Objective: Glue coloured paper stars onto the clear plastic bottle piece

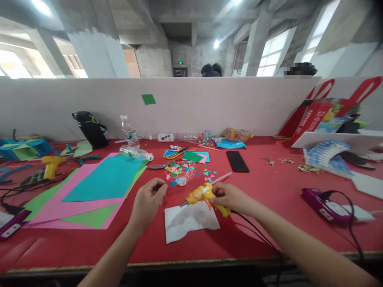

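Glue gun (199, 194): right hand (229, 197) has its fingers clamped round the grip, body lying low over the worktop (269, 191), metal nozzle pointing left toward the left hand (148, 201). Left fingers (160, 187) are pinched together at the tips; can't tell if anything small sits between them. Gun sits mid-worktop, close to the near edge, just above a crumpled white paper (190, 221). Handling, my read: light, rigid plastic shell, easy one-handed. Nozzle end is likely hot, so hold by the grip only. The cord (254, 229) trailing off toward the near-right edge will tug a bit. Looks: yellow body, orange trigger, pale glue stick (221, 177) poking out the back. Further out: clear plastic tub (182, 171) of coloured paper stars just behind the hands, loose stars scattered beside it. Black phone (237, 161) lies flat to the right of those. Stack of coloured paper sheets (98, 183) toward the left side, a second yellow gun (50, 165) near the left edge. Purple device (326, 205) with a cable near the right edge. Bottles and a black flask (91, 129) stand along the far edge against a white partition (209, 103).
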